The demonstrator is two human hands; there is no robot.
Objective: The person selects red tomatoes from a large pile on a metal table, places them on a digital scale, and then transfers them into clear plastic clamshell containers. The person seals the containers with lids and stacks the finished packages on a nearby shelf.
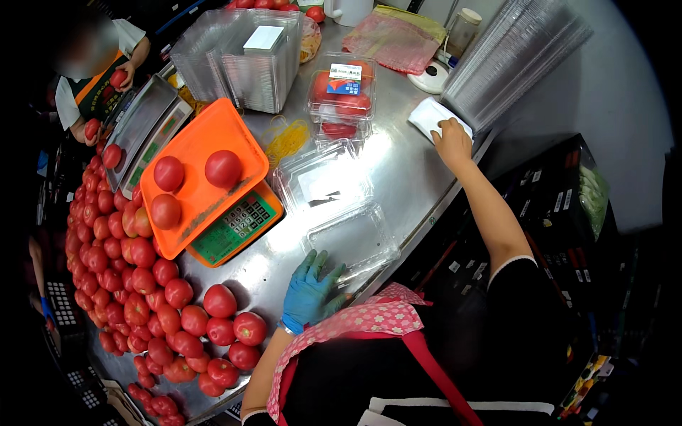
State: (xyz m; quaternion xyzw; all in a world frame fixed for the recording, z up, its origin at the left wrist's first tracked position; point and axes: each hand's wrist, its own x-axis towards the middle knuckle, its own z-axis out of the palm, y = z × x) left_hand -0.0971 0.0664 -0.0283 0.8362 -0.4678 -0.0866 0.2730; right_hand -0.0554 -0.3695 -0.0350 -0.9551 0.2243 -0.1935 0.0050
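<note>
My left hand (pixel 311 295), in a blue glove, rests with its fingers apart at the near edge of an open clear plastic clamshell box (pixel 354 239). My bare right hand (pixel 453 141) reaches across the steel table, its bent fingers on a stack of white sheets or pads (pixel 429 114); whether they pinch one is not clear. Beyond the clamshell's far half lie closed clear boxes of tomatoes (pixel 343 98), the top one with a printed label. Left of the clamshell, an orange tray (pixel 200 183) with three tomatoes sits tilted on a digital scale (pixel 234 229).
Many loose tomatoes (pixel 144 279) cover the table's left side. Nested clear containers (pixel 261 64) stand at the back, a tall leaning stack (pixel 514 58) at the right. Yellow rubber bands (pixel 287 141) lie behind the scale. A co-worker (pixel 98 80) holds tomatoes beside another scale (pixel 152 130).
</note>
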